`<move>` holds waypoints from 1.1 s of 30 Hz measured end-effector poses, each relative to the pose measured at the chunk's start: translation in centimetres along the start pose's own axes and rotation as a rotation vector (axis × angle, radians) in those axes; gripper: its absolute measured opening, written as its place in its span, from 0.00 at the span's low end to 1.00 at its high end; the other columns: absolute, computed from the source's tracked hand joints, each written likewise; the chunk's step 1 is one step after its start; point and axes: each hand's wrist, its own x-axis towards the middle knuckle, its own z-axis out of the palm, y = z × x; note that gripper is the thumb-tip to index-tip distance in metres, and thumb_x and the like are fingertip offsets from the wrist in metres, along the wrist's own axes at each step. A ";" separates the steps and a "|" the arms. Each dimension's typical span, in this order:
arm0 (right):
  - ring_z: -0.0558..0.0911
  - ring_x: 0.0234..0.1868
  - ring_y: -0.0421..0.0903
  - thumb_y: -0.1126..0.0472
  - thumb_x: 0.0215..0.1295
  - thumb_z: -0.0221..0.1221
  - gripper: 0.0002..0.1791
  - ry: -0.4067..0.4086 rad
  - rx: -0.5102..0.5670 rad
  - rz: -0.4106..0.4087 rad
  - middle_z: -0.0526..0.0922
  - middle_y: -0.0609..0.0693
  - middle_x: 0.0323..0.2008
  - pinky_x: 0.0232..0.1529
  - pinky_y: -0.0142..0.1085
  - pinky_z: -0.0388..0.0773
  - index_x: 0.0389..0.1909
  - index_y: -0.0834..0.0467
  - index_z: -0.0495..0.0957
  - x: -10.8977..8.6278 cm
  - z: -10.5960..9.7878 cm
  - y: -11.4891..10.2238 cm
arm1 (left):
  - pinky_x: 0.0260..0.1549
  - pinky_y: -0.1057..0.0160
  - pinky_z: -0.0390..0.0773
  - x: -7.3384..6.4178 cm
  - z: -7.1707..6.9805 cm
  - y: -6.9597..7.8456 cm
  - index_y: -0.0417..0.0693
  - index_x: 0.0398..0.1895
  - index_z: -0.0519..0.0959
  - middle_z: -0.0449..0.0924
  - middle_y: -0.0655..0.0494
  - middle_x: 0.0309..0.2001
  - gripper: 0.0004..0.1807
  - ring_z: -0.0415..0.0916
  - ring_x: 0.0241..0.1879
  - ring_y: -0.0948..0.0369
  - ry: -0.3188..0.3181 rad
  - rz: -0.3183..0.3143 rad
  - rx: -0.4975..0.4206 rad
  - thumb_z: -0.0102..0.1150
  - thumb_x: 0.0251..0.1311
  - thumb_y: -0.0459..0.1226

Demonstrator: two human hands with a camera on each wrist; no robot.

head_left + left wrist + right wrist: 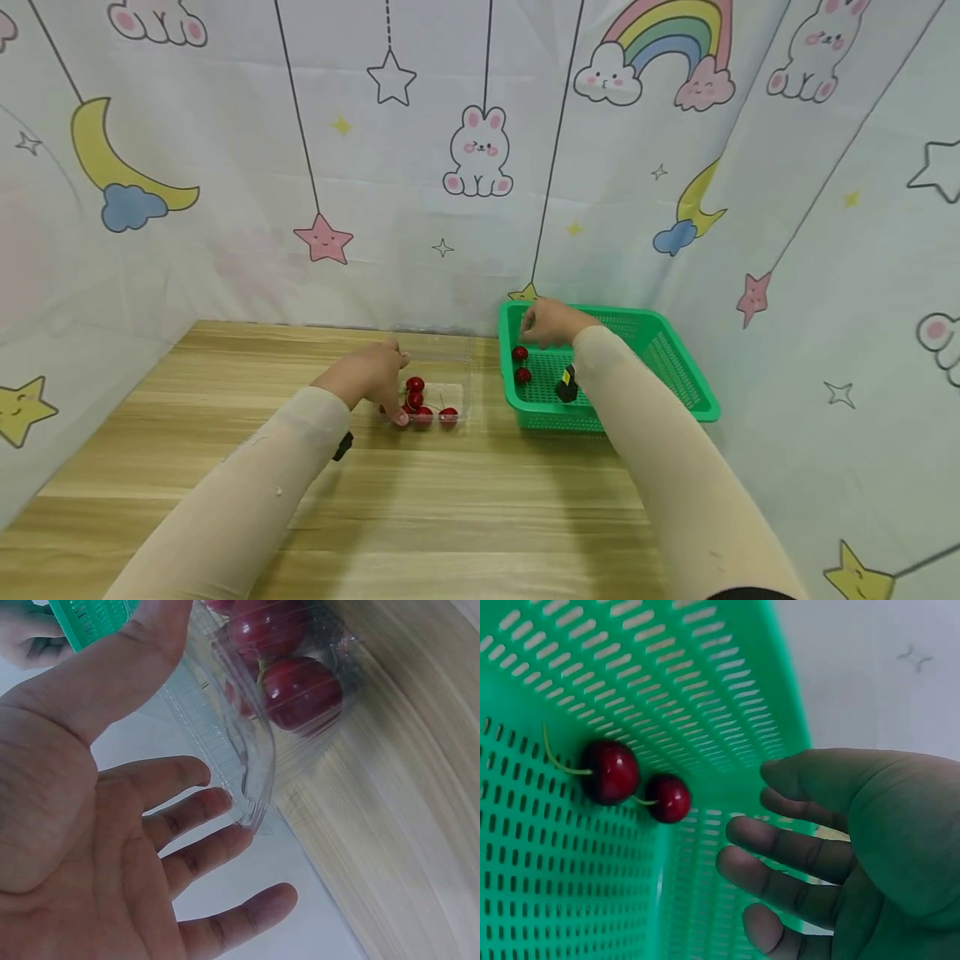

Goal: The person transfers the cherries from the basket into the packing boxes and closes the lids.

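Left hand: fingers extended, gripping nothing, at the left side of a clear plastic box containing several red cherries. Right hand: fingers loosely bent, holding nothing, at the left end of a green basket. Two cherries (stems attached) lie inside, near its left wall.

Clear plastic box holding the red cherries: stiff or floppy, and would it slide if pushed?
The clear plastic box would probably flex when squeezed, as it looks thin and see-through. It might slide readily on the smooth-looking wooden table. The round, glossy red cherries inside could roll about if it tips.
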 end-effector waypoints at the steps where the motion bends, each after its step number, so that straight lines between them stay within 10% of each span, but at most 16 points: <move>1: 0.92 0.55 0.62 0.56 0.86 0.64 0.16 -0.010 -0.009 0.016 0.89 0.59 0.65 0.58 0.58 0.91 0.62 0.59 0.90 0.4 0.1 0.3 | 0.78 0.34 0.76 0.0 0.0 0.1 0.44 0.90 0.66 0.64 0.38 0.87 0.65 0.68 0.83 0.35 -0.002 0.000 0.002 0.92 0.53 0.56; 12: 0.92 0.55 0.54 0.55 0.84 0.65 0.19 -0.076 -0.083 0.107 0.91 0.56 0.64 0.54 0.50 0.93 0.67 0.57 0.89 3.7 1.4 1.0 | 0.79 0.33 0.75 -0.3 -0.4 0.6 0.45 0.91 0.64 0.61 0.37 0.88 0.67 0.64 0.85 0.34 -0.008 -0.009 -0.001 0.92 0.52 0.56; 21: 0.88 0.68 0.55 0.55 0.82 0.69 0.21 -0.110 -0.108 0.118 0.89 0.55 0.68 0.70 0.53 0.87 0.70 0.57 0.88 4.5 3.0 0.6 | 0.78 0.33 0.76 -0.1 -0.2 0.2 0.44 0.91 0.64 0.61 0.37 0.88 0.67 0.65 0.84 0.35 -0.011 -0.019 -0.013 0.92 0.53 0.56; 33: 0.93 0.51 0.51 0.61 0.80 0.71 0.16 -0.090 -0.044 0.101 0.92 0.58 0.62 0.39 0.40 0.94 0.63 0.59 0.91 5.0 3.3 1.4 | 0.79 0.33 0.76 0.0 0.0 0.1 0.44 0.90 0.65 0.62 0.37 0.87 0.67 0.65 0.84 0.35 -0.005 -0.017 -0.008 0.92 0.52 0.56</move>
